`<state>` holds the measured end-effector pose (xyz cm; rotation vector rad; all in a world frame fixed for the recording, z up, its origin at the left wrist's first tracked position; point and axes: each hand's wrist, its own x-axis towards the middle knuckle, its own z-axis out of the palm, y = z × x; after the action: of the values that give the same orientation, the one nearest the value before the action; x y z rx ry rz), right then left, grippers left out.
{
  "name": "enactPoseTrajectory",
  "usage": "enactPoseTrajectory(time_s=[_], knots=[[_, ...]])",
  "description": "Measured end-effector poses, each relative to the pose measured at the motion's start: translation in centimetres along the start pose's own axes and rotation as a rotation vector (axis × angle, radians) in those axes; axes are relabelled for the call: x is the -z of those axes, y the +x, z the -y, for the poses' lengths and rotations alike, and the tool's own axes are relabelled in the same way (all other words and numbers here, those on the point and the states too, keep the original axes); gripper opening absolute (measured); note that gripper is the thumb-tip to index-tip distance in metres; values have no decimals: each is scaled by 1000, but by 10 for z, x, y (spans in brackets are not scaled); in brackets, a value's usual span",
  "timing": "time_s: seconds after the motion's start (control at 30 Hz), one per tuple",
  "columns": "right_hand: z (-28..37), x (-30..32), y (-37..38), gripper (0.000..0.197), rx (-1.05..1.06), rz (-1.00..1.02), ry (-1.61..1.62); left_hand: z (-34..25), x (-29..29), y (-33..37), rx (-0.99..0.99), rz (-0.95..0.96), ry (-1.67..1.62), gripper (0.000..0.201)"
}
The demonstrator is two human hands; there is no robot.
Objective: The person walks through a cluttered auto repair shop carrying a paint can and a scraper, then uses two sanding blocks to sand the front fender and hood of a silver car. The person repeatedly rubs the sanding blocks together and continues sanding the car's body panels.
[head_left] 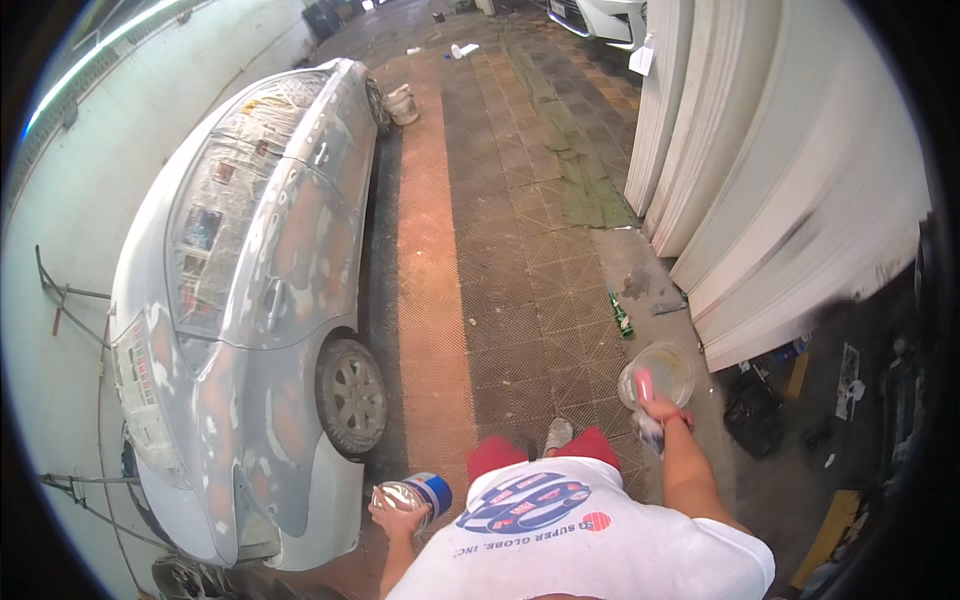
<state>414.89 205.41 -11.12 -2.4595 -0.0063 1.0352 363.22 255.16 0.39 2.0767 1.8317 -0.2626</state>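
My left hand (pixel 397 516) is wrapped round a metal can (pixel 432 491) with a blue label, tilted on its side so its silvery end faces left. It is held close to the rear corner of a car (pixel 290 430) with grey and orange-brown patches. Out to the right, my right hand (pixel 667 408) is closed at a round, pale see-through tub (pixel 672 367). Something pinkish shows by its fingers, and a pale and dark item hangs below them. What exactly this hand grips, I cannot make out.
Masking covers the car's windows. A white bucket (pixel 402 105) stands near its front wheel. A green bottle (pixel 620 316) lies on the tiled floor, with dark green cloth (pixel 590 180) beyond. White panels (pixel 760 190) line the right, a black object (pixel 752 408) below them. Metal stands (pixel 72 290) are at left.
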Motion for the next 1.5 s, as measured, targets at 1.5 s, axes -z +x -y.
enactPoseTrajectory(time_s=[1.5], knots=[[948, 649, 1056, 48, 199, -196, 40, -1210, 139, 835, 292, 315, 20, 166]])
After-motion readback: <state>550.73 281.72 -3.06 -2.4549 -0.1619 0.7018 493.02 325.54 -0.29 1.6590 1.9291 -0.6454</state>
